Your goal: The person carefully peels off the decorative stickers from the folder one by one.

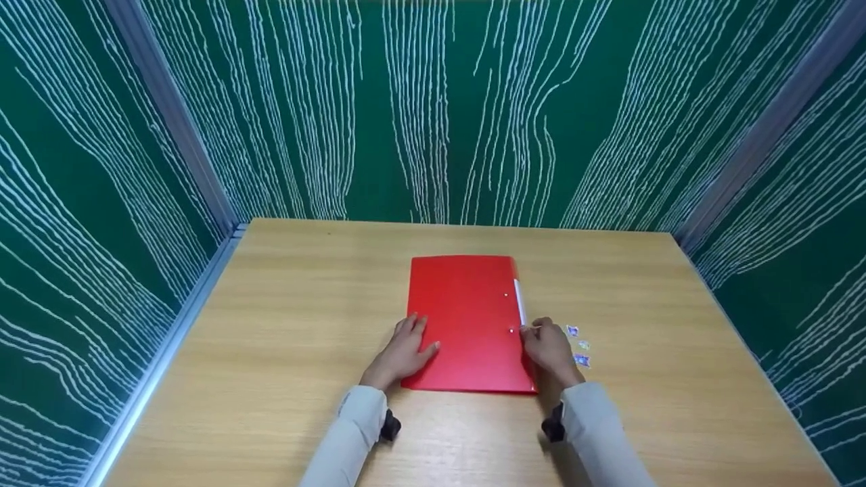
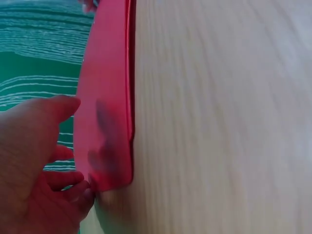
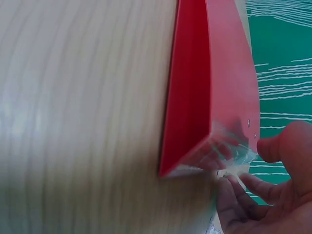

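A red ring binder [image 1: 460,318] lies closed on the table, its rivets and white spine label [image 1: 519,303] along the right side. My left hand [image 1: 404,352] rests with spread, relaxed fingers at the binder's left edge. In the left wrist view, the thumb and fingers [image 2: 63,180] are beside that edge. At the spine, my right hand [image 1: 549,346] has curled fingers and grips the binder's edge beside the label. The right wrist view shows the thumb at the cover's edge and the other fingers lower down, near clear plastic [image 3: 234,148] on the spine.
Three small purple and pale stickers or scraps [image 1: 580,360] lie on the table right of my right hand. The wooden table [image 1: 291,325] reaches back to green walls [image 1: 467,108] with white lines. A metal rail [image 1: 169,345] runs along its left side.
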